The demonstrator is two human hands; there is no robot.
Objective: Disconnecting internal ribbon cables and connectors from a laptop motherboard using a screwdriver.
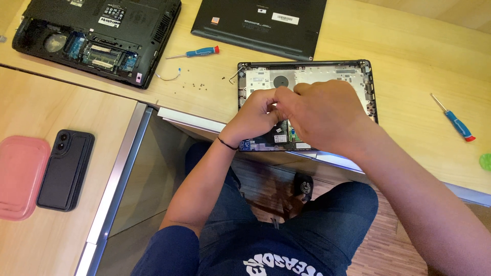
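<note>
On a light wooden tabletop (409,56), seen from above by the person seated at it, lies an opened laptop base (307,82) with its cover off, showing pale inner parts and a round fan near the top. Both hands meet over the middle of this base. The left hand (253,115) is curled, its fingers (268,99) bunched together with the tips pressed towards the other hand. The right hand (325,115) arches over from the right, its fingers (286,102) drawn in narrow against those of the left. Whether they pinch something small between them cannot be told, since the hands hide the spot. A thin dark band circles the left wrist.

Left of the base, a few tiny dark screws (197,86) lie loose on the wood, near a blue-handled screwdriver (197,52) with a red tip. A second blue and red screwdriver (455,120) lies well apart on the right. At the top left sits another black laptop (97,36), underside up with its compartments exposed, and beside it a closed dark laptop (261,23). On a lower surface at the far left rest a black phone (66,168) and, just beside it, a pink case (20,176).
</note>
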